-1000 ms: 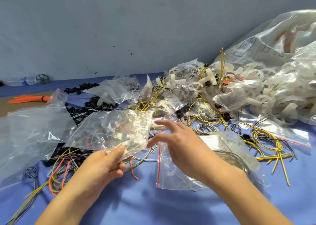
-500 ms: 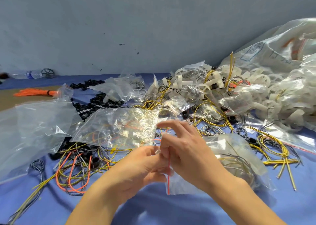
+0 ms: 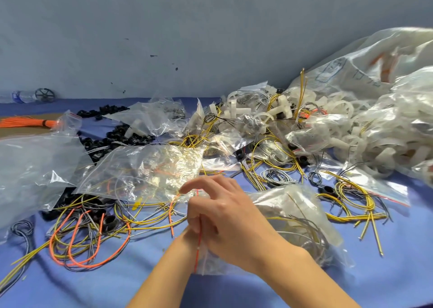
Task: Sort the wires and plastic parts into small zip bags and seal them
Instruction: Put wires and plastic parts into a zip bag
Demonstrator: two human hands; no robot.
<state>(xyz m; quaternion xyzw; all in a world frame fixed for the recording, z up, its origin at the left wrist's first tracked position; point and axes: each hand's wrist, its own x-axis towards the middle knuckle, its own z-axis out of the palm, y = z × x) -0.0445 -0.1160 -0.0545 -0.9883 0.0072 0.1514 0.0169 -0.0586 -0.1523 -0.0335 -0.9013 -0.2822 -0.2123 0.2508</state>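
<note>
My right hand [image 3: 232,221] pinches zip [image 3: 198,244] of filled bag [image 3: 300,214] at desk [image 3: 386,279] front — sealing it. My left hand [image 3: 185,239] behind it, grip unclear. Loose wires [image 3: 89,237], parts [image 3: 339,111] — mostly not yet bagged.

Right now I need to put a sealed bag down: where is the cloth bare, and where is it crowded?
Bare blue cloth lies along the near edge: left, below the orange wire loops, and right, beyond the wire-filled bag, below the yellow wires. The middle and far right are crowded with bags, wires and white plastic parts.
</note>
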